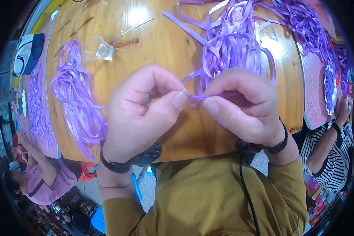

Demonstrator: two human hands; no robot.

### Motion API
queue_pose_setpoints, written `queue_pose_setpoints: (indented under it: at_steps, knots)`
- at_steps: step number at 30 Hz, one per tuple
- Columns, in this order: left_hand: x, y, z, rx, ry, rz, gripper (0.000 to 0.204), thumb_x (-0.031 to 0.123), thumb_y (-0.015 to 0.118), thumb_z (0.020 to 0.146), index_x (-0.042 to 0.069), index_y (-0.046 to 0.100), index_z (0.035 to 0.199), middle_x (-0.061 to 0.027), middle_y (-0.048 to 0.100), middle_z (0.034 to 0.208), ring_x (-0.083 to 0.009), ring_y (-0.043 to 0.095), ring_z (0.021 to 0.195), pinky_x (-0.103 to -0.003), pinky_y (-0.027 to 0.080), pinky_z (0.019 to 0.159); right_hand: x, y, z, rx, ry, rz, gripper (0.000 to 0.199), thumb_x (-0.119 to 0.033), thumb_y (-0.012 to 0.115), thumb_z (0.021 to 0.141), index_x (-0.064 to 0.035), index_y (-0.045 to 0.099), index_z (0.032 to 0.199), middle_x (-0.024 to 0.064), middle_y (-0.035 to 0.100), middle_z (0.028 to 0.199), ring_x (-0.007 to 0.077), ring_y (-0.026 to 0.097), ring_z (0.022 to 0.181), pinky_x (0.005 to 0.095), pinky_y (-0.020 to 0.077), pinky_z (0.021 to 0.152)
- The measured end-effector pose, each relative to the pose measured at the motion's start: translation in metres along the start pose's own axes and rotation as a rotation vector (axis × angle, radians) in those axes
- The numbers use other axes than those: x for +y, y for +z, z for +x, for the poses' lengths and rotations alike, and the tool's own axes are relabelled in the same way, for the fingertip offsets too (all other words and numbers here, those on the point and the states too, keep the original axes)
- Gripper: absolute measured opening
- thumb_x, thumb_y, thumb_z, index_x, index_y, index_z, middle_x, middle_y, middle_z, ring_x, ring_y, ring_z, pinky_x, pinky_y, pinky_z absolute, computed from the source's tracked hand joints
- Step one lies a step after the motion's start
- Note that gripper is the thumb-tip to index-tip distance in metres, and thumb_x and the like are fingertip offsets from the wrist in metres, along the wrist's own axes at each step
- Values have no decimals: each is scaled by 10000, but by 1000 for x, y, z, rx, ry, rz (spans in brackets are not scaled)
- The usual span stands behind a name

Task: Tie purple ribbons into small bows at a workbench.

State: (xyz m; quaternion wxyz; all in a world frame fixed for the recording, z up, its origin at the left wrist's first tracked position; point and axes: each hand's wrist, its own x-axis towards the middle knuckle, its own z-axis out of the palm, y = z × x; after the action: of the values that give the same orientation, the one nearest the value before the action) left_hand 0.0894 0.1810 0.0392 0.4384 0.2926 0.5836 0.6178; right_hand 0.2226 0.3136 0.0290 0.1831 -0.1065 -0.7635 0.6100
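Over the wooden table's near half, my two hands face each other with a narrow purple ribbon (195, 98) between them. My left hand (145, 110) pinches one end of it between thumb and forefinger. A short way to the right, my right hand (246, 104) pinches the same ribbon, and a small loop or knot shows in the gap. Beyond my right hand lies a big heap of purple ribbons (232, 47). To the left of my left hand rests a smaller bundle of purple ribbons (72, 90).
On the wooden table (161, 51), a clear plastic cup (102, 50) lies near a thin wire hook (131, 30). More ribbons (308, 29) hang over the far right edge. A person in stripes (328, 153) works at right, another in pink (53, 179) at left.
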Motion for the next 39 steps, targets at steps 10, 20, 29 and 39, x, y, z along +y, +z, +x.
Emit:
queue_pose_setpoints:
  at_steps: [10,20,29,39]
  knots:
    - [-7,2,13,-96,694,758,216,0,557,683,-2,608,893,-60,556,703,-192,514,609,-310,410,660,1,0,2,-10,-62,-58,30,6,584,739,0,566,762,31,542,687,69,485,565,205,349,487]
    - [-4,-2,12,-66,714,888,85,16,542,636,38,556,716,-63,513,643,-227,498,594,-344,409,683,-6,-6,-1,-110,-98,-106,73,-41,618,725,-22,564,680,14,537,595,71,488,489,215,331,423]
    - [16,47,-16,-384,138,-18,400,167,522,851,27,379,1198,-35,496,1019,-106,465,967,-262,391,837,-48,-11,-18,-3,59,780,61,-116,536,812,-65,501,811,-41,411,583,35,334,483,189,246,437]
    - [50,29,-65,-165,35,426,204,203,528,842,25,593,918,18,561,780,-56,508,720,-204,404,614,-82,-93,-95,230,-496,1001,188,-136,370,917,17,468,961,-19,280,563,78,283,480,212,281,452]
